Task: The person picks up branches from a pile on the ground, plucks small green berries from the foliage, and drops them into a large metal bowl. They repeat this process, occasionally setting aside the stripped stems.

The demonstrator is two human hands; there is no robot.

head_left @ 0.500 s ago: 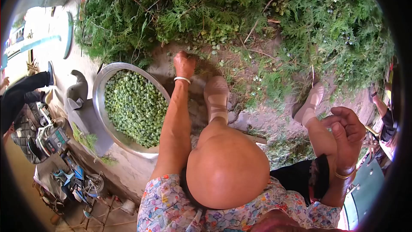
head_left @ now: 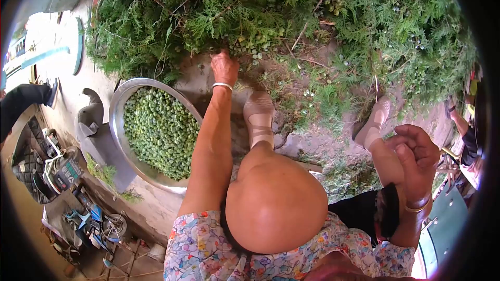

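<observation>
My left hand point(head_left: 224, 67), with a white bangle at the wrist, reaches forward to the near edge of a big heap of cut green conifer branches point(head_left: 312, 10). Its fingertips are buried among sprigs and small green berries, so what they hold is hidden. To its left stands a wide metal basin point(head_left: 115, 119) filled with picked green berries point(head_left: 156, 130). My right hand point(head_left: 416, 158), wearing a gold bangle, rests curled over my right knee with nothing seen in it. My sandalled feet point(head_left: 259, 112) stand on the dirt in front of the heap.
Loose berries and twigs litter the dirt by the heap. A grey object point(head_left: 94, 112) lies against the basin's left side. Bags and clutter point(head_left: 62, 171) sit at lower left. Another person's dark-sleeved limb point(head_left: 21, 101) shows at far left, and someone else point(head_left: 466, 125) at the right edge.
My left hand has moved a little farther forward, from the bare dirt into the edge of the branch heap. My right hand stays on the knee.
</observation>
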